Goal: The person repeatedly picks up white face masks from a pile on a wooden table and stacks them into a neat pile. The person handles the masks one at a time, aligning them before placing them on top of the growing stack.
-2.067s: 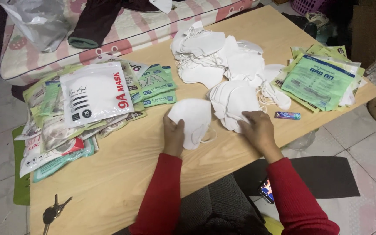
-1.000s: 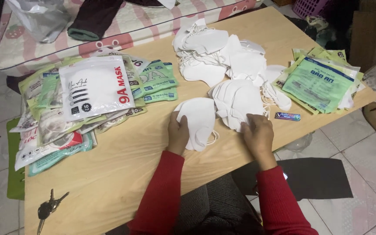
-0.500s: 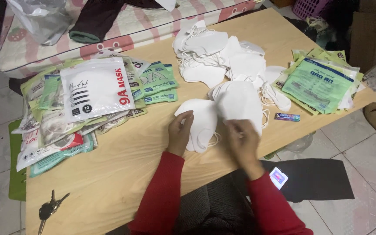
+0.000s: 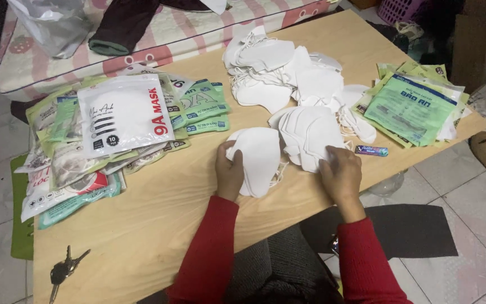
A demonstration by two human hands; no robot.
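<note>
Pinning small mask stack (image 4: 261,160) flat on table (image 4: 158,225) with left hand (image 4: 229,171), fingers curled over edge, keeping it squared. Right hand (image 4: 341,174) pinching corner of fanned masks (image 4: 310,135), peeling one free. Loose pile (image 4: 282,67) behind, packets (image 4: 125,115) left, keys (image 4: 63,270) near edge.

Grey plastic bag (image 4: 52,25) and purple basket (image 4: 403,8) cut off at top edge

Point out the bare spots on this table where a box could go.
Bare wooden table lies between the bunch of keys and the left hand. The far end is crowded with loose white face masks; packaged masks fill the left.
</note>
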